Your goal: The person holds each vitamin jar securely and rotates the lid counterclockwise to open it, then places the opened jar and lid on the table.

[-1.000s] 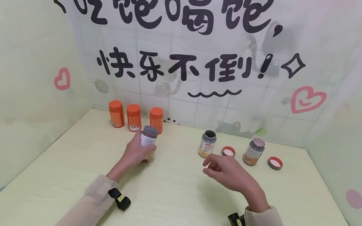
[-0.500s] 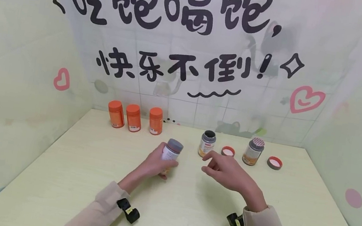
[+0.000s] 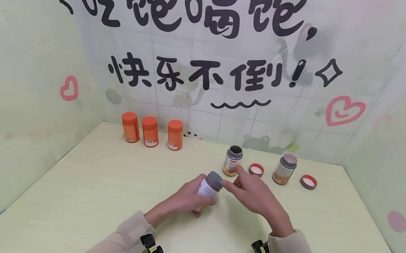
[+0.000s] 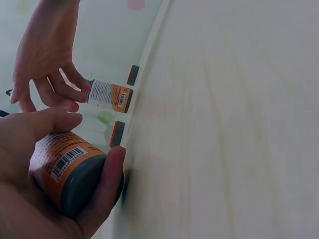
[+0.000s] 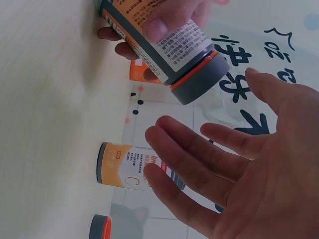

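Note:
My left hand [image 3: 185, 195] grips a pill bottle [image 3: 207, 190] around its body, tilted with its top toward my right hand. A grey cap [image 5: 199, 78] with an orange ring sits on it, and the label is white and orange with a barcode [image 4: 68, 162]. Close beside the cap is my right hand [image 3: 255, 194], its fingers spread and a gap showing between them and the cap in the right wrist view. Behind that hand stands an uncapped bottle [image 3: 232, 160], its dark mouth facing up and its lower part partly covered by fingers.
Three orange jars [image 3: 174, 134] stand at the back left. Toward the right are another bottle [image 3: 284, 170] with a patterned seal over its mouth, and two upturned caps, one cap [image 3: 256, 169] between the bottles and one cap [image 3: 308, 182] farther right. A printed wall [image 3: 199, 121] borders the table's back edge.
My left hand has carried the bottle rightward and closer to me, tilting it toward my right hand. The right hand stays nearly in place while its fingers spread beside the cap.

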Demonstrator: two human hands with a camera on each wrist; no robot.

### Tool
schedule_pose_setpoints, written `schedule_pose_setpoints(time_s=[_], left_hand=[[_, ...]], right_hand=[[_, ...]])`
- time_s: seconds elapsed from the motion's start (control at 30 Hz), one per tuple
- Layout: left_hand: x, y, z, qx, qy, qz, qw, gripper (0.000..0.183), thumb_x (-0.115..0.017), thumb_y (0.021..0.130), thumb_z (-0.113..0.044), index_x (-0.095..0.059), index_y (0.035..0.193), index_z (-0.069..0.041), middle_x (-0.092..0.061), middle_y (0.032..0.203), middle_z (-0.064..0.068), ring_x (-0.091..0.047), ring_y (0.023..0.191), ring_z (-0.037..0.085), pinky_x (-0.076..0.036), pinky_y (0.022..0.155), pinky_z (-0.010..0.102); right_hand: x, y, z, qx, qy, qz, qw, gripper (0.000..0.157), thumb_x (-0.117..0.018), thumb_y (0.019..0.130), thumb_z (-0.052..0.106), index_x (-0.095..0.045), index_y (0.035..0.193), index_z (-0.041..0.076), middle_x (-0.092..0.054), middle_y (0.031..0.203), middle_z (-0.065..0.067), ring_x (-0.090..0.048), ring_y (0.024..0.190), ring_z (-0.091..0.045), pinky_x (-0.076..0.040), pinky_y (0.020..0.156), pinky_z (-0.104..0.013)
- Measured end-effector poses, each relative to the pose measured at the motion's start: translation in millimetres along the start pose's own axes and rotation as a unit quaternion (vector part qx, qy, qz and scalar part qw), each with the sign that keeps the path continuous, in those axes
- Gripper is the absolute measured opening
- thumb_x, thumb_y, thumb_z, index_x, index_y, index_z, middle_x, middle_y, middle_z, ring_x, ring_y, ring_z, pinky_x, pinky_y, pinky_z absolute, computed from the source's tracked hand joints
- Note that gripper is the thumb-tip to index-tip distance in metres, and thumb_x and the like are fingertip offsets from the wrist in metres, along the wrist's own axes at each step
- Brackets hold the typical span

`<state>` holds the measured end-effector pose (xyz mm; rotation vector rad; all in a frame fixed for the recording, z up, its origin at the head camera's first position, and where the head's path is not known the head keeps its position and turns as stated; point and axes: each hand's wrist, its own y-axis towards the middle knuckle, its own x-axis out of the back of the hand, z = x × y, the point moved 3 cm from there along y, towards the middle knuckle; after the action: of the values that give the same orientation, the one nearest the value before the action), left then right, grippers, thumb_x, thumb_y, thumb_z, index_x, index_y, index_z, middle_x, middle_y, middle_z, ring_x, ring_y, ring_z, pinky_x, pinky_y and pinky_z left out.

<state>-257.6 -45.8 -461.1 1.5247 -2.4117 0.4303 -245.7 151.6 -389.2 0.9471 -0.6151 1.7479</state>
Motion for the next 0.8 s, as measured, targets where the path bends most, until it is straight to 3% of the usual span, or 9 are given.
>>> schedule_pose_setpoints(time_s=[0.17, 0.27, 0.47, 0.63, 0.8], left_hand=[[-7.2, -3.3, -3.8, -0.02, 0.007, 0.013, 0.9997, 0.049, -0.076, 0.085, -0.022, -0.046, 0.124, -0.015, -0.061, 0.106, 0.013, -0.063, 0.069, 0.023, -0.058, 0.051, 0.034], [-11.1, -4.0, -4.9, -0.039, 0.022, 0.021, 0.9988, 0.048, -0.075, 0.086, -0.022, -0.046, 0.124, -0.017, -0.062, 0.106, 0.011, -0.062, 0.067, 0.02, -0.056, 0.05, 0.031], [-18.0, -8.9, -9.4, -0.07, 0.061, 0.053, 0.9943, 0.045, -0.072, 0.09, -0.02, -0.045, 0.126, -0.021, -0.06, 0.113, 0.009, -0.061, 0.06, 0.017, -0.055, 0.045, 0.031], [-21.0, -13.0, -12.6, -0.079, 0.088, 0.063, 0.9909, 0.048, -0.071, 0.091, -0.019, -0.044, 0.131, -0.019, -0.059, 0.116, 0.01, -0.063, 0.067, 0.017, -0.057, 0.045, 0.035], [-22.0, -13.1, -12.5, -0.093, 0.108, 0.064, 0.9877, 0.052, -0.071, 0.091, -0.017, -0.042, 0.135, -0.019, -0.058, 0.116, 0.01, -0.062, 0.077, 0.013, -0.058, 0.046, 0.033]], right_hand=[[-6.9, 1, 1, -0.021, -0.028, -0.004, 0.999, 0.061, -0.052, 0.093, 0.065, -0.054, 0.132, 0.019, -0.07, 0.093, 0.001, -0.062, 0.074, -0.01, -0.05, 0.063, -0.03], [-11.5, 1, 3, -0.021, -0.043, -0.007, 0.999, 0.06, -0.05, 0.093, 0.067, -0.057, 0.128, 0.019, -0.067, 0.086, 0.004, -0.058, 0.07, -0.01, -0.046, 0.059, -0.029], [-20.1, 2, 9, -0.03, -0.094, -0.029, 0.995, 0.054, -0.051, 0.091, 0.069, -0.062, 0.101, 0.017, -0.05, 0.063, 0.001, -0.046, 0.054, -0.015, -0.028, 0.048, -0.028], [-26.6, 3, 10, -0.074, -0.129, -0.05, 0.988, 0.061, -0.045, 0.089, 0.076, -0.057, 0.071, 0.018, -0.051, 0.058, 0.001, -0.049, 0.052, -0.017, -0.032, 0.046, -0.029], [-29.0, 0, 10, -0.147, -0.132, -0.042, 0.979, 0.076, -0.035, 0.085, 0.085, -0.054, 0.064, 0.015, -0.054, 0.061, -0.003, -0.051, 0.054, -0.02, -0.034, 0.047, -0.032]])
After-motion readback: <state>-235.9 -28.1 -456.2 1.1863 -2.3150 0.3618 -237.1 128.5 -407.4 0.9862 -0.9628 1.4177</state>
